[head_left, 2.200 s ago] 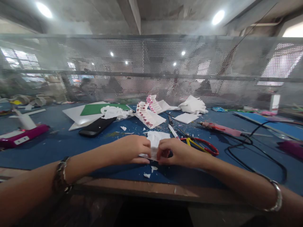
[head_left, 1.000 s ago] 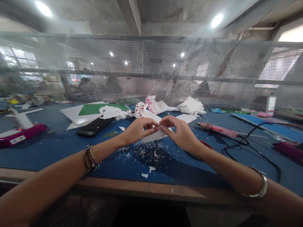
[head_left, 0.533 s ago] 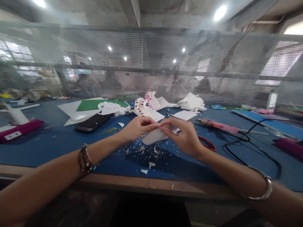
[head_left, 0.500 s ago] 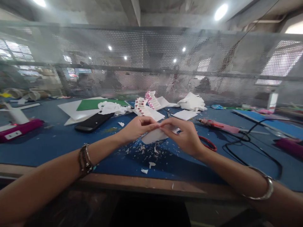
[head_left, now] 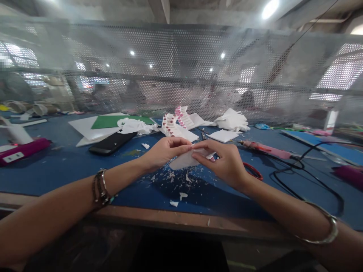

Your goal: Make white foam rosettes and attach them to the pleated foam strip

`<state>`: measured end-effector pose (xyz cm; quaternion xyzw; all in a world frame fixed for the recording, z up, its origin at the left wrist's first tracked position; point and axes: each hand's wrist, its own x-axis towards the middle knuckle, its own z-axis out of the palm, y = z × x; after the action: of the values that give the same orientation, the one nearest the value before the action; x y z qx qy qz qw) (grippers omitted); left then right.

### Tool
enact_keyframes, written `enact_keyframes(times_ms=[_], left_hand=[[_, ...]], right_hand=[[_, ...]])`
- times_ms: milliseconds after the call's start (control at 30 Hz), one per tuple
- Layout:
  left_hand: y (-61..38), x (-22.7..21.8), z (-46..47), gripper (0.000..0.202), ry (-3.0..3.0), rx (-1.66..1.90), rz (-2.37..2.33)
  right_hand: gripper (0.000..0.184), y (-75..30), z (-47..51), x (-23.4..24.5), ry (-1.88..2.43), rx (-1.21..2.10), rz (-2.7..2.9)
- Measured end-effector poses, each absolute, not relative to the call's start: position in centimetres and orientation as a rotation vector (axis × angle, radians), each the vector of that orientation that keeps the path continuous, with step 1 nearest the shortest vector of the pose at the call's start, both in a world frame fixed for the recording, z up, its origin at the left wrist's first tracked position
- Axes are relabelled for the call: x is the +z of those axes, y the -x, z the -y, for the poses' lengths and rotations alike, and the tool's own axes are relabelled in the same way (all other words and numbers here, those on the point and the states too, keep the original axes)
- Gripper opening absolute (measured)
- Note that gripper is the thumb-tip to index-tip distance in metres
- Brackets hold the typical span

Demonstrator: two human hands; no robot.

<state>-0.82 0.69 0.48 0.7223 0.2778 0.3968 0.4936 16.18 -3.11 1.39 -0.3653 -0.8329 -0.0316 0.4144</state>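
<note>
A small sheet of white paper (head_left: 181,161) is held between both hands above the blue table. My left hand (head_left: 166,151) pinches its upper edge with thumb and forefinger. Close beside it, my right hand (head_left: 222,158) grips the same paper, fingers bent and thumb pressed in; its fingers hide part of the sheet. White paper scraps (head_left: 183,196) lie scattered below the hands. Just behind stand pleated white strips with dark red tips (head_left: 169,124) and pink tips (head_left: 181,117).
A black phone (head_left: 112,143), green sheet (head_left: 113,121) and crumpled white paper (head_left: 137,126) lie left. At right are a pink-handled soldering-iron-like tool (head_left: 266,149), its black cable (head_left: 317,181), red-handled scissors (head_left: 253,170) and a white paper pile (head_left: 231,120). A perforated metal screen (head_left: 181,68) stands behind.
The view has shifted slightly. My right hand's fingers have moved a little on the paper, while both hands stay closed on it.
</note>
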Motion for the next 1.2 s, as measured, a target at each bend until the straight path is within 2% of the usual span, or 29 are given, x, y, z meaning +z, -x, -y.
enact_keyframes(times_ms=[467, 667, 933, 1200], left_hand=[[0.0, 0.7, 0.6, 0.014, -1.494, 0.969, -0.699], [-0.1, 0.9, 0.7, 0.01, -1.369, 0.949, -0.7], [-0.1, 0.7, 0.6, 0.009, -1.334, 0.943, -0.683], [0.0, 0.2, 0.3, 0.011, -1.465, 0.981, -0.598]], right_hand=[[0.008, -15.6, 3.0, 1.2, 0.915, 0.055, 1.96], [0.01, -16.0, 3.0, 1.7, 0.889, -0.039, 2.062], [0.009, -16.4, 2.7, 1.7, 0.704, -0.386, 2.182], [0.007, -16.3, 3.2, 2.1, 0.757, -0.323, 2.157]])
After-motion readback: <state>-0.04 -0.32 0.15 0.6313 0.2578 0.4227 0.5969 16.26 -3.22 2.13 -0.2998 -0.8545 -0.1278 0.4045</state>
